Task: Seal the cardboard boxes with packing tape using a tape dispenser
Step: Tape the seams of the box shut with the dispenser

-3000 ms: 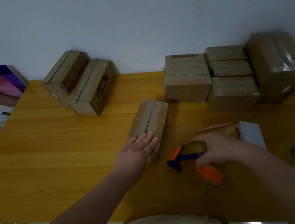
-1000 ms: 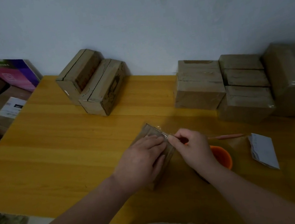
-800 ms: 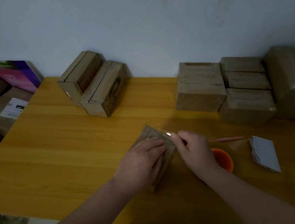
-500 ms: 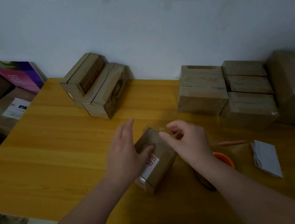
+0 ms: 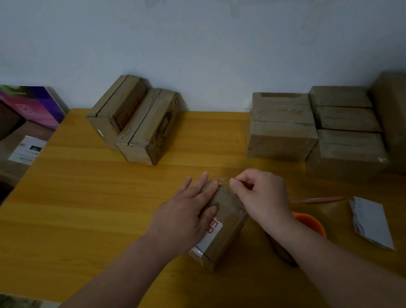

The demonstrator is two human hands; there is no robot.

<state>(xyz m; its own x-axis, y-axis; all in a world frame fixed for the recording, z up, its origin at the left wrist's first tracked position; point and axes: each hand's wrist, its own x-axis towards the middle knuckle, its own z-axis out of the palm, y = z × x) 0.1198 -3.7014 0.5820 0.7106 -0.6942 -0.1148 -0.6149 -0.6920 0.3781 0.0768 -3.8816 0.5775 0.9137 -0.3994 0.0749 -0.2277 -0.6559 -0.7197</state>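
Box: small brown cardboard box [image 5: 228, 224] with a white red-lettered label, on yellow wooden worktop [image 5: 87, 209], long axis pointing away from body | Left hand [image 5: 187, 216]: flat, fingers straight, pressing box top | Right hand [image 5: 262, 195]: curled, pinching faint clear tape strip [image 5: 223, 179] at box's far end, nearer that end | Orange tape dispenser [image 5: 309, 223]: by right wrist, unheld | Next, likely: smooth tape down far face

Single head-worn wide-angle view, looking forward and down across the table [image 5: 79, 210] toward the wall [image 5: 206, 36]; left hand [image 5: 180, 222] and right hand [image 5: 263, 197] lie close, mid-frame; the dim edges appear slightly bowed.
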